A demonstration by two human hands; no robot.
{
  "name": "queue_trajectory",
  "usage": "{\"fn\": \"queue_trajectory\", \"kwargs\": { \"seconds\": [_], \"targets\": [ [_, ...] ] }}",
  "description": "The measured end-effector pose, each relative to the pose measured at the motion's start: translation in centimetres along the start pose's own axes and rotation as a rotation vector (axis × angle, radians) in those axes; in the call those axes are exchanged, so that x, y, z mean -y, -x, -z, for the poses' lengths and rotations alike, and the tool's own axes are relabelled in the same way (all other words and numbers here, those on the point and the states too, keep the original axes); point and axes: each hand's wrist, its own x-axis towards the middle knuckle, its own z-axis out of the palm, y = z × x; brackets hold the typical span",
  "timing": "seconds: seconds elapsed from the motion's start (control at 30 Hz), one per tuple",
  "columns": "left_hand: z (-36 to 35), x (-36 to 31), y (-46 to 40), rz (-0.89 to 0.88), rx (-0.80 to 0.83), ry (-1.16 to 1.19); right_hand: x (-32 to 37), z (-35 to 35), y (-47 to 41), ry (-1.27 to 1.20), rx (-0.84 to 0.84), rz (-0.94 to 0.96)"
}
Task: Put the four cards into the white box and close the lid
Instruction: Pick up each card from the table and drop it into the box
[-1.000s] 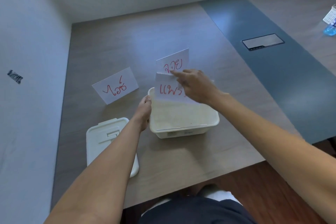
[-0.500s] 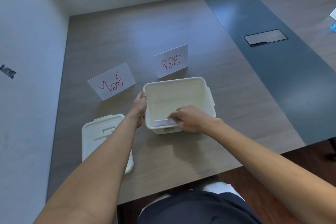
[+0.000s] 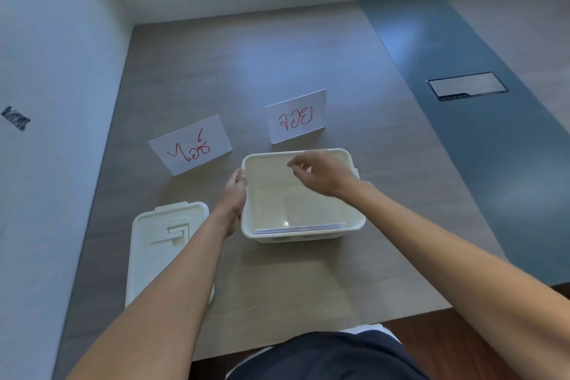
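The white box [image 3: 354,222] stands open on the table in front of me. A card's top edge [image 3: 299,229] shows along its near inner wall. My left hand [image 3: 236,191] grips the box's left rim. My right hand [image 3: 320,174] hovers over the box's far half, fingers loosely curled, holding nothing. Two white cards with red writing stand on the table behind the box: one at the left [image 3: 191,146], one straight behind [image 3: 296,116]. The white lid [image 3: 163,244] lies flat to the left of the box.
A white wall [image 3: 46,133] runs along the table's left side. A dark blue strip [image 3: 462,133] crosses the table on the right, with a cable hatch [image 3: 467,86] set into it. The table's near edge is close to my body.
My right hand carried a card down into the box, let it go against the near wall, then rose empty toward the box's far side. My left hand stayed on the rim.
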Motion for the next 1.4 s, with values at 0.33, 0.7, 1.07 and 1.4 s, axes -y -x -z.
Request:
{"fn": "queue_trajectory", "kwargs": {
  "seconds": [0.33,0.7,1.07,1.4],
  "targets": [
    [0.3,1.1,-0.6,-0.017,-0.028,-0.047,-4.7,2.5,-10.1,0.204,-0.17,0.05],
    [-0.3,1.1,-0.1,-0.052,-0.099,-0.072,-7.6,3.1,-19.1,0.643,0.011,0.018],
    [-0.5,0.8,0.0,-0.052,-0.103,-0.073,-6.9,3.8,-18.4,0.757,-0.005,0.182],
    [-1.2,0.3,0.8,-0.078,-0.127,-0.071,-4.6,5.9,-12.8,0.619,-0.276,0.272]
  ]
}}
